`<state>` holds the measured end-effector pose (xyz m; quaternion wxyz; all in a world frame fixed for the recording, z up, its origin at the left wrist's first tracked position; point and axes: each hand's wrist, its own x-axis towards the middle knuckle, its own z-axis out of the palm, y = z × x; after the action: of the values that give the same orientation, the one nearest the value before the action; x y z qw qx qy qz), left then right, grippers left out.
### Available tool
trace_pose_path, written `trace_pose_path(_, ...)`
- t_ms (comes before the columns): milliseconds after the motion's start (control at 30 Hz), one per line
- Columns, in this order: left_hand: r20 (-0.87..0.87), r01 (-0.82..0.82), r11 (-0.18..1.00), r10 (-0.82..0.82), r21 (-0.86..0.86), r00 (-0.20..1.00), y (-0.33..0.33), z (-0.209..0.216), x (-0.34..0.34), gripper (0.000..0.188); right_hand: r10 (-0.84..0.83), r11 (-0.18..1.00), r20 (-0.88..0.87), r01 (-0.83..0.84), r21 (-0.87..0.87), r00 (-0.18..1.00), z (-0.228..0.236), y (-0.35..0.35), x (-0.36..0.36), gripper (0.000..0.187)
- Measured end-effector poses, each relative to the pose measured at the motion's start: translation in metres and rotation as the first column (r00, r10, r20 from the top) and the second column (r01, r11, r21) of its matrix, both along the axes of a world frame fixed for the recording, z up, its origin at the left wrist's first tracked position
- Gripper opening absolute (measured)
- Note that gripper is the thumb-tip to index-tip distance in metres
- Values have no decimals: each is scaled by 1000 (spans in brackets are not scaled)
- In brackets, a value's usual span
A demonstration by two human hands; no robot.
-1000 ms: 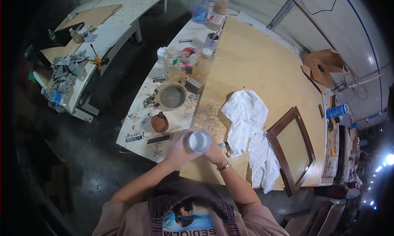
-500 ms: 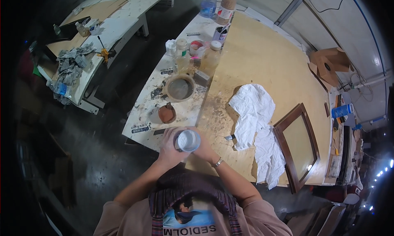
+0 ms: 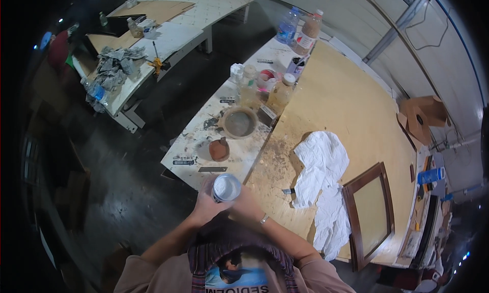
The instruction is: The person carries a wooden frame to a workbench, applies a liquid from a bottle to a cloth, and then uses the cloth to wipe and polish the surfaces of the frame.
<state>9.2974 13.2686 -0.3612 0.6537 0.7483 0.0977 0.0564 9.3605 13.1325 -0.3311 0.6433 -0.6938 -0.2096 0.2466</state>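
Note:
In front of my body, at the near edge of the table, I hold a clear plastic cup point(image 3: 227, 187) with whitish contents. My left hand point(image 3: 206, 204) is closed round its left side. My right hand point(image 3: 246, 204) is against or just beside the cup's lower right; its fingers are smeared by motion and partly hidden, so I cannot tell how they lie. Just beyond the cup a flat dark metal strip point(image 3: 213, 169) lies on the white board. Farther up are a reddish-brown lump or small pot point(image 3: 219, 150) and a round bowl point(image 3: 224, 124) with greyish contents.
Several bottles, among them a capped jar point(image 3: 280, 95), stand beyond the bowl. To the right, a crumpled white cloth point(image 3: 321, 160) and a brown wooden frame point(image 3: 350, 206) lie on the plywood sheet point(image 3: 351, 97). A second table point(image 3: 175, 38) stands at the far left.
The view has shifted, so the tabletop things appear lower and farther right. The cup has moved slightly left and down in view. My right hand has slid lower beside it and is blurred.

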Motion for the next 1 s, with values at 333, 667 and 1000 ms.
trace_pose_path(333,-83,-198,978,193,-60,978,-1,-2,-33,73,244,958,4,-241,154,970,-34,13,-5,58)
trace_pose_path(667,114,72,997,-69,-18,991,-52,14,42,70,-75,991,276,102,-85,958,-37,-71,66,54)
trace_pose_path(1000,-110,206,977,-199,60,974,-79,-23,49,42,-144,832,459,358,-424,877,-28,-161,117,47)
